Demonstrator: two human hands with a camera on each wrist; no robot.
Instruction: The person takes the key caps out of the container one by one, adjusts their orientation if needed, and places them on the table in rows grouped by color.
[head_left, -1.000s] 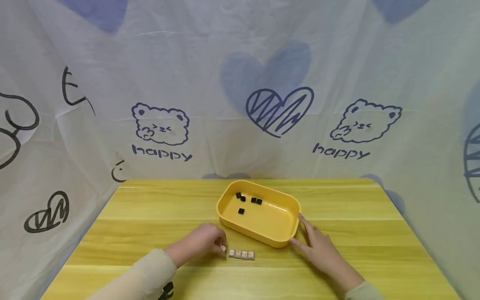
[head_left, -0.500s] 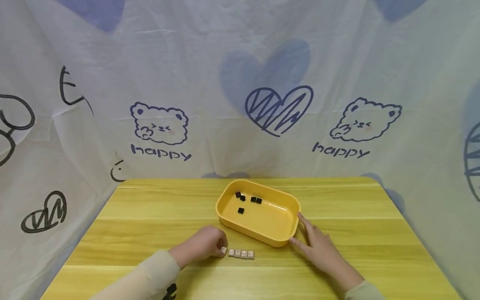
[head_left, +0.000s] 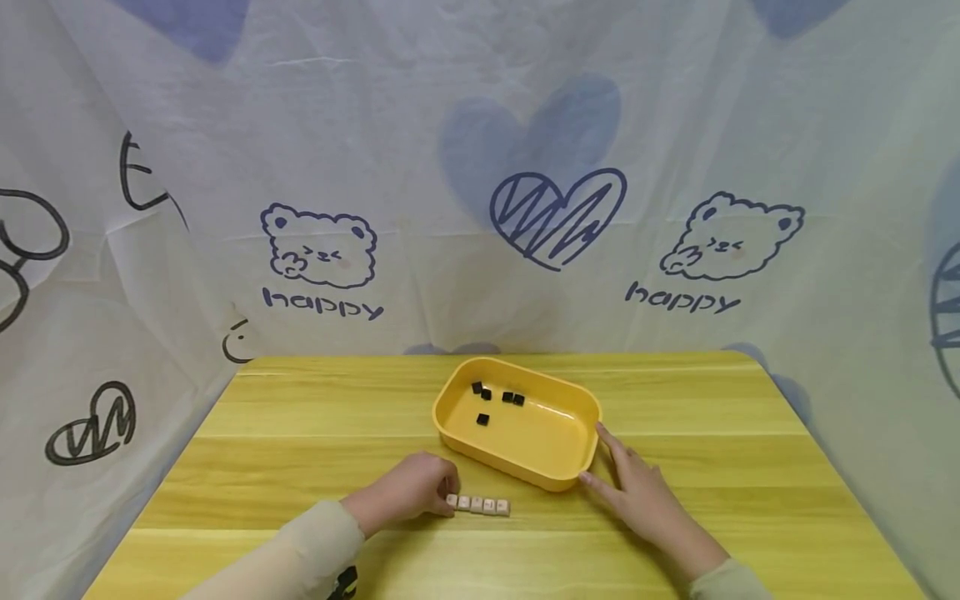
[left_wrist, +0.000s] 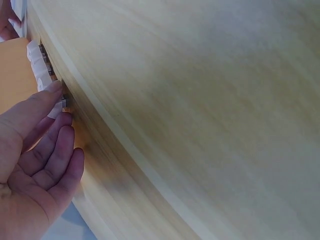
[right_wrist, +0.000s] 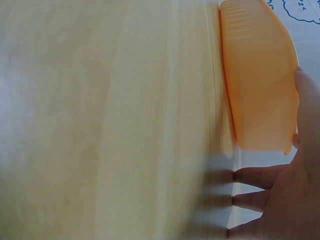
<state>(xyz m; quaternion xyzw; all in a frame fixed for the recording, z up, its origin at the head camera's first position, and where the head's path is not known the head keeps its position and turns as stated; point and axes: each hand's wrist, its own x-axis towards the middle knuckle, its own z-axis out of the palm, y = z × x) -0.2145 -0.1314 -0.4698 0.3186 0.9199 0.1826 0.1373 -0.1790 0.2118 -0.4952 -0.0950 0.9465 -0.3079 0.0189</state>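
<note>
In the head view, my left hand (head_left: 411, 490) pinches a small beige keycap (head_left: 452, 501) between thumb and fingertips. That keycap sits at the left end of a short row of beige keycaps (head_left: 483, 505) on the table; any gap between them is too small to tell. The left wrist view shows the same pinch, thumb (left_wrist: 42, 105) over the white row's near end, the other fingers bent. My right hand (head_left: 639, 498) touches the right end of a yellow tray (head_left: 517, 469) with thumb and index finger extended. In the right wrist view, its other fingers (right_wrist: 257, 176) reach toward the tabletop.
Several black keycaps (head_left: 483, 419) lie inside the tray, mostly toward its left and back. The tray stands at an angle just behind the beige row. A wood-grain table (head_left: 300, 417) ends at a white patterned cloth (head_left: 435, 300) behind and at the sides.
My left hand has moved slightly right, bringing its keycap up to the left end of the row. The right hand and the tray have stayed in place.
</note>
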